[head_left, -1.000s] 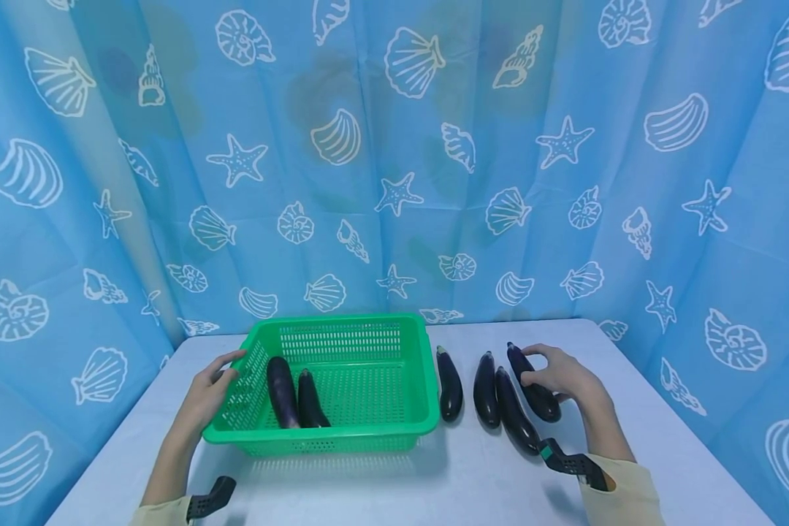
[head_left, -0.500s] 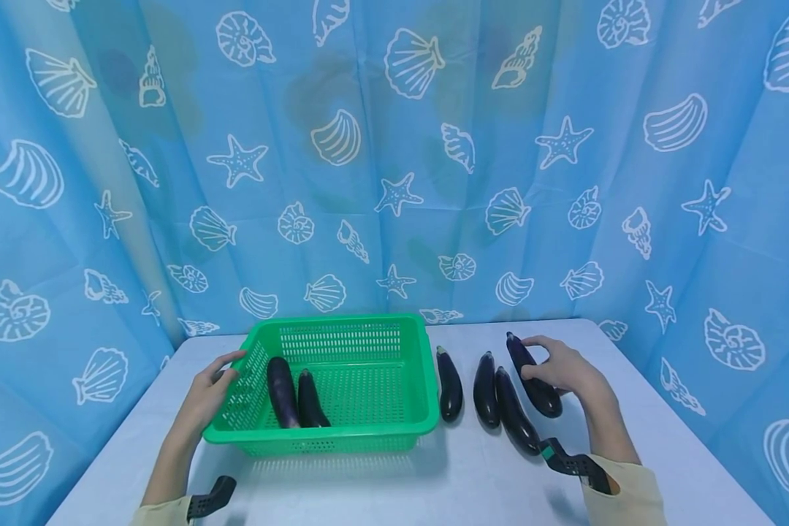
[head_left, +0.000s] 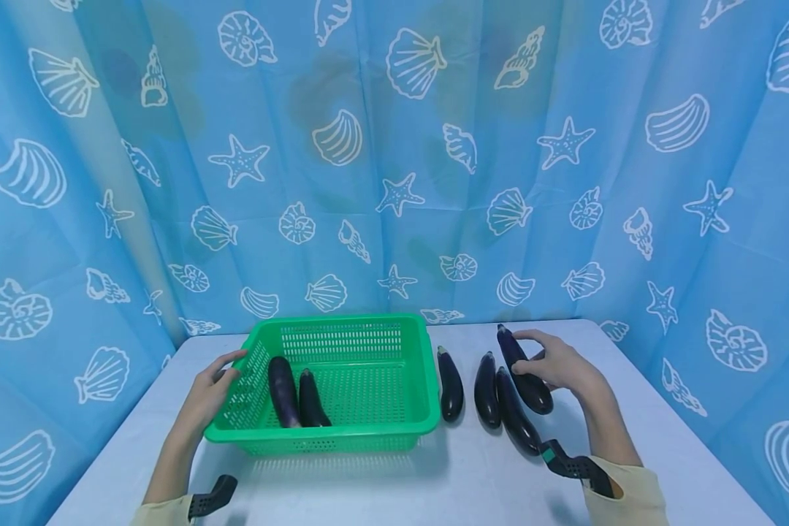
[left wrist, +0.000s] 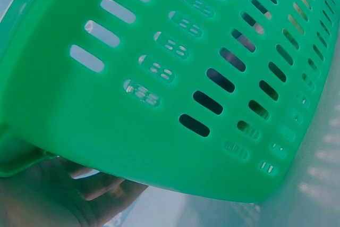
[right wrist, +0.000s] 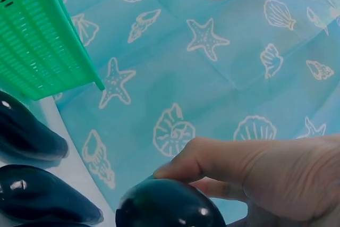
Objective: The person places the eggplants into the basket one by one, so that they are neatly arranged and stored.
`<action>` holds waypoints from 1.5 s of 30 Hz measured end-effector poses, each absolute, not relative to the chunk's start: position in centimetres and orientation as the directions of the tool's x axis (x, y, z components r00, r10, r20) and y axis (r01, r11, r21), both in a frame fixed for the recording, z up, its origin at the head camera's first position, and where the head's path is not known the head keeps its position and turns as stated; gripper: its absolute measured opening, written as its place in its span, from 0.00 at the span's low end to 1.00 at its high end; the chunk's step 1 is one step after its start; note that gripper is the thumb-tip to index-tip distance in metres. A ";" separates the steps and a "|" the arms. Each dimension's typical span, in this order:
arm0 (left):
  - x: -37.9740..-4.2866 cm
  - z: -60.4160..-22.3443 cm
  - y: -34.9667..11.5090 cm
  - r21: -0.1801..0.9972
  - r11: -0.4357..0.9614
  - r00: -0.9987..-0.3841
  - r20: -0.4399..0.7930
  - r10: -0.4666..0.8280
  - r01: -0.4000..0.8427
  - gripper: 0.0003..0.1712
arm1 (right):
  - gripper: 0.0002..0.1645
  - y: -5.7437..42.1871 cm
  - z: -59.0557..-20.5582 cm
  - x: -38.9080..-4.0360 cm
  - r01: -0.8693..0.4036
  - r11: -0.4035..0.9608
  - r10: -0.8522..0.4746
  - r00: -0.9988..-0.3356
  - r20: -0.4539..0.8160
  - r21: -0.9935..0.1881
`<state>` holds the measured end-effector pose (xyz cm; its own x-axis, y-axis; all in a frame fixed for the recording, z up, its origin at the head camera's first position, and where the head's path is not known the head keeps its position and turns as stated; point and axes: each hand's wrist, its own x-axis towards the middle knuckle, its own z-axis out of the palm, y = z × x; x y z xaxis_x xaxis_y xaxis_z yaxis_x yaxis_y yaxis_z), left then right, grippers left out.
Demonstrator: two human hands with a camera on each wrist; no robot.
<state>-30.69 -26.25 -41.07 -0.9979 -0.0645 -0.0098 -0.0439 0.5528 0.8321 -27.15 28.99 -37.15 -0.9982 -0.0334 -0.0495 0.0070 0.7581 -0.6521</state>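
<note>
My left hand (head_left: 205,398) grips the left rim of a green plastic basket (head_left: 427,376). In the left wrist view its fingers (left wrist: 109,198) show under the rim, beside the slotted wall. My right hand (head_left: 562,365) pinches a dark eggplant (head_left: 532,394) between thumb and fingers, its stem end tilted away. The right wrist view shows the eggplant's rounded end (right wrist: 170,206) close below the thumb. Two other eggplants, one large (head_left: 283,391) and one slimmer (head_left: 310,400), lie inside the basket at its left.
On the white table (head_left: 368,489), one eggplant (head_left: 450,386) lies beside the basket's right side. Another eggplant (head_left: 486,391) and a longer eggplant (head_left: 516,416) lie side by side left of my right hand. A blue shell-print curtain (head_left: 394,219) hangs behind and along both sides.
My right hand has shifted the eggplant leftward and away from me, bringing it over toward the neighbouring ones. My left hand and the basket have stayed in place.
</note>
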 end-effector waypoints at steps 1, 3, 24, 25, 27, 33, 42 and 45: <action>-30.7 -41.1 -26.3 0.832 0.553 -0.998 -0.009 -0.065 -0.044 0.29 | 0.41 28.9 -37.1 -27.1 0.003 0.756 -0.037 -0.998 -0.047 -0.655; -30.7 -41.1 -26.3 0.832 0.554 -0.998 -0.007 -0.066 -0.042 0.29 | 0.41 28.8 -36.9 -27.1 -0.010 0.750 -0.048 -0.998 -0.039 -0.661; -30.6 -41.2 -26.3 0.825 0.564 -0.998 -0.001 -0.062 -0.036 0.29 | 0.42 27.5 -36.6 -27.1 -0.062 0.652 -0.124 -0.992 -0.025 -0.756; -30.6 -41.2 -26.3 0.825 0.564 -0.998 -0.001 -0.061 -0.036 0.29 | 0.42 27.5 -36.5 -27.1 -0.062 0.649 -0.124 -0.992 -0.025 -0.758; -30.7 -41.2 -26.3 0.826 0.563 -0.998 -0.002 -0.061 -0.036 0.29 | 0.42 27.4 -36.5 -27.1 -0.062 0.644 -0.125 -0.992 -0.026 -0.762; -30.7 -41.3 -26.3 0.828 0.559 -0.998 0.002 -0.063 -0.034 0.29 | 0.41 27.0 -36.6 -27.3 -0.062 0.637 -0.129 -0.991 -0.027 -0.768; -30.7 -41.2 -26.3 0.832 0.554 -0.998 -0.006 -0.056 -0.036 0.29 | 0.40 26.3 -36.8 -27.6 -0.055 0.617 -0.124 -0.992 -0.027 -0.785; -30.7 -41.1 -26.3 0.833 0.552 -0.998 -0.007 -0.056 -0.037 0.29 | 0.40 26.0 -36.8 -27.6 -0.059 0.614 -0.123 -0.992 -0.022 -0.787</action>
